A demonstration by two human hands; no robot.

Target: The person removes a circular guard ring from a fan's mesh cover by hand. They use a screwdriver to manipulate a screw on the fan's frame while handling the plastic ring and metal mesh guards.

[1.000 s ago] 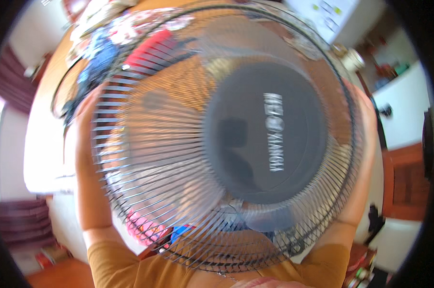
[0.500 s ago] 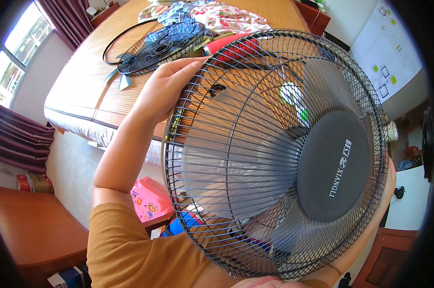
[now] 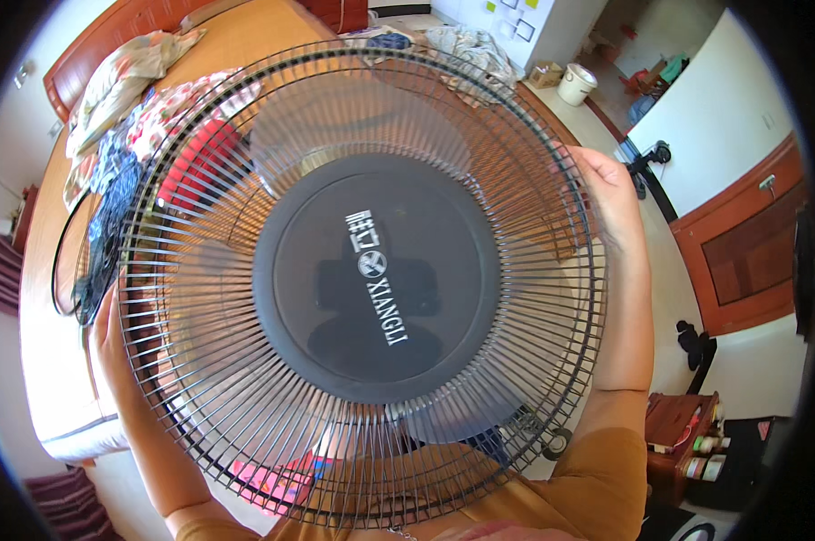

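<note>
A large round fan head in a black wire cage [image 3: 191,329] fills the middle of the view, its grey blades [image 3: 362,113] behind the wires. The round dark grey centre cap [image 3: 380,279] faces me. My right hand [image 3: 608,194] grips the upper right rim, its fingertips partly hidden by the wires. At the left rim, my left hand [image 3: 108,329] holds the cage, with most of its fingers behind the edge. On the bed beyond my left hand lies a loose black ring [image 3: 58,243], next to dark blue cloth [image 3: 110,221].
Behind the cage stretches a bed [image 3: 254,25] with crumpled clothes [image 3: 128,68] and a red cushion-like thing [image 3: 200,162]. A white bucket [image 3: 576,85] and cardboard box [image 3: 544,73] stand far right. A brown door [image 3: 741,243] and wooden cabinet [image 3: 682,433] are at the right.
The view has swung right. The fan head now sits centred with its cap towards me. My left hand went from the upper left rim to lower down; my right hand has come into plain sight.
</note>
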